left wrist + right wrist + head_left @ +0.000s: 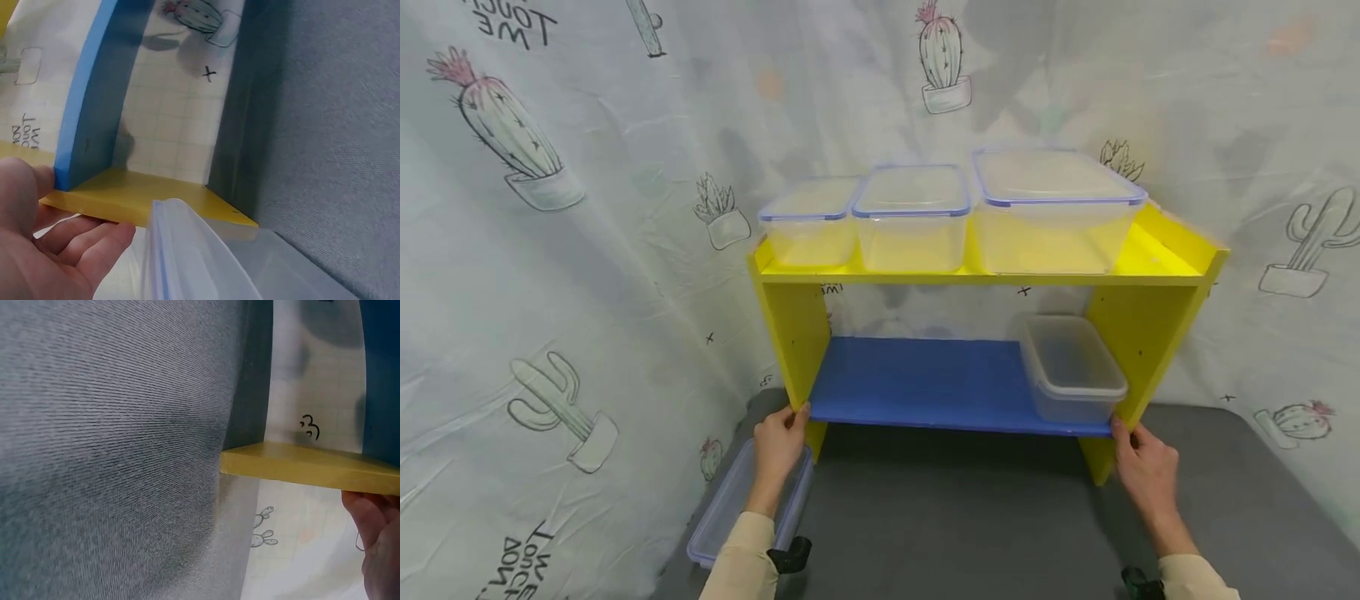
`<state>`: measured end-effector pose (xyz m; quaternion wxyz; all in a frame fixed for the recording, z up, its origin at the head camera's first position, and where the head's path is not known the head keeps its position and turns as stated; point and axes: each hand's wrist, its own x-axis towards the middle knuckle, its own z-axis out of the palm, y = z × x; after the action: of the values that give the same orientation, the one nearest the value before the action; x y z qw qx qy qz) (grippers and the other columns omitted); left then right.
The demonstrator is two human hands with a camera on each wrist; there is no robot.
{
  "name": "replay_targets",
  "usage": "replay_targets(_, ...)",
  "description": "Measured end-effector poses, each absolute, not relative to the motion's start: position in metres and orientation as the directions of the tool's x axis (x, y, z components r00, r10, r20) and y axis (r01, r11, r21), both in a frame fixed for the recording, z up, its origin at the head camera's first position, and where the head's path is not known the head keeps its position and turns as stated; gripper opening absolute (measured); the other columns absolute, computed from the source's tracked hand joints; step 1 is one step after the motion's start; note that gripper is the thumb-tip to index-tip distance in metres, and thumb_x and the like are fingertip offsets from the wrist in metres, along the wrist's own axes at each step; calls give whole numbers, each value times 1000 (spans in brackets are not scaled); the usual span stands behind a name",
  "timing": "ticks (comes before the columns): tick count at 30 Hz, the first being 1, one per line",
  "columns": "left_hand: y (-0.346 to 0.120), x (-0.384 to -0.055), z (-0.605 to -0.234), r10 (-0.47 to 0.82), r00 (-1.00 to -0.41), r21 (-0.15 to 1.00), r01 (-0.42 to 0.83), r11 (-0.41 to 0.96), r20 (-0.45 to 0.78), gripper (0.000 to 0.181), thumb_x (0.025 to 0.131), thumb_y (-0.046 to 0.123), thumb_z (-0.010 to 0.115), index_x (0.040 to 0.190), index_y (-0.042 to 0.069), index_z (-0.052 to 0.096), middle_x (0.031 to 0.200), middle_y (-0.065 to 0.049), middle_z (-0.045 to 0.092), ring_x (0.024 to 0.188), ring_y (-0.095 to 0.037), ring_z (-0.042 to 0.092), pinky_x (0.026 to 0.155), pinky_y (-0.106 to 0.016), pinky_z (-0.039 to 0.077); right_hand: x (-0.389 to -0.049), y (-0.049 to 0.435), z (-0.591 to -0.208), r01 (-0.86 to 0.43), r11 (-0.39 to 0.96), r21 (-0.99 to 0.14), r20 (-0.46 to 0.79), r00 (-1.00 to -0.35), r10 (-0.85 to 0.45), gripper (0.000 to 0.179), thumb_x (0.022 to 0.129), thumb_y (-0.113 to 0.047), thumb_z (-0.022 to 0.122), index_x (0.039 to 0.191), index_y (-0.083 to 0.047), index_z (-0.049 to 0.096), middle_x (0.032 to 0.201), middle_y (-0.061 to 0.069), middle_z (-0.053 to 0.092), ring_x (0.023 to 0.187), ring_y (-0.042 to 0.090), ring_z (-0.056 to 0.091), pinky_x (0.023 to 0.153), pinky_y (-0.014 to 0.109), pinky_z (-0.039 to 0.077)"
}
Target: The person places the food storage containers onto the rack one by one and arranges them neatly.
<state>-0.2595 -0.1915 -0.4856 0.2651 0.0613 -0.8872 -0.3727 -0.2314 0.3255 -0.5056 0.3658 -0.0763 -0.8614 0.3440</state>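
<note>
A small shelf has yellow side panels [797, 350], a yellow top board [985, 280] and a blue lower board [917, 379]. My left hand [778, 446] grips its left side where the blue board meets the panel. In the left wrist view the left thumb lies at the blue board's end and the fingers lie along the panel's outer face. At the same height, my right hand [1150, 471] holds the right panel, fingertips [357, 503] against its outer face. A lidless clear container [1075, 407] sits at the right end of the blue board.
Three clear containers with blue-rimmed lids, small [811, 242], medium [912, 242] and large [1052, 237], line the top board. Beside my left forearm, a clear plastic piece with a bluish rim [722, 517] lies on the grey table [955, 525]. A cactus-print curtain [647, 275] hangs behind.
</note>
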Motion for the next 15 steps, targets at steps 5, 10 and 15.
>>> replay_targets(5,-194,-262,-477,-287,-861,698,103,709,419,35,95,31,63,70,6,67,59,-8,63,49,-14,49,48,-27,39,-236,323,-503,-159,771,-617,644,-665,378,26,93,-19,60,75,-1,64,60,17,62,50,-1,41,46,23,31)
replay_targets(10,-198,-257,-474,-233,-904,690,88,719,358,29,98,30,59,83,6,67,65,-9,64,55,-19,54,52,-31,43,-238,322,-502,-152,784,-602,639,-681,358,28,95,-20,57,76,0,62,62,19,61,54,32,51,51,36,33)
replay_targets(15,-200,-231,-481,-146,-907,619,144,772,394,35,97,23,60,126,5,62,101,-19,73,80,-32,71,69,-44,56,-233,324,-507,-131,769,-626,610,-696,378,27,95,-20,57,78,1,63,66,22,65,58,37,54,51,37,34)
